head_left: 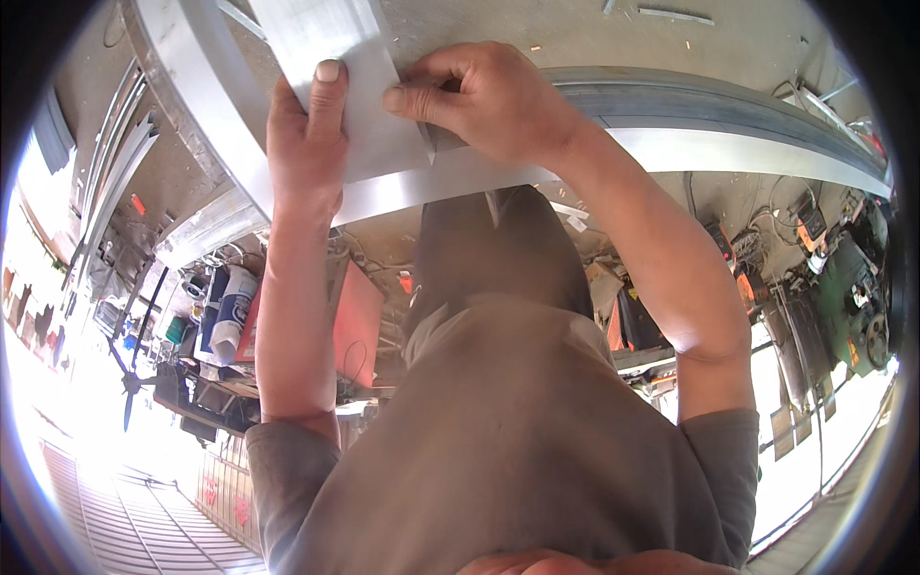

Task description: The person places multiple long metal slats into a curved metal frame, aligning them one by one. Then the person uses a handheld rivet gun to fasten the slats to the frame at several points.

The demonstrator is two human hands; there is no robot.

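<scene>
A wide, smooth silver metal profile (335,34) comes in from the top of the view, its near end over a long flat silver bar (398,192). My left hand (305,144) is closed round the profile's left edge, thumb lying on its upper face. At the opposite edge, my right hand (494,101) is bent into a pinch, with the thumb tip on the profile and the other fingers curled. A narrow pointed sliver or lip of metal shows below the right thumb; I cannot tell whether it is a separate piece.
Grey metal lengths (690,101) lie beyond the long bar on the right. A curved-looking pale beam (216,86) runs along the left. Thin metal strips (120,158) are piled farther left. Behind me are a red box (359,321), tools, cables and a green machine (858,297).
</scene>
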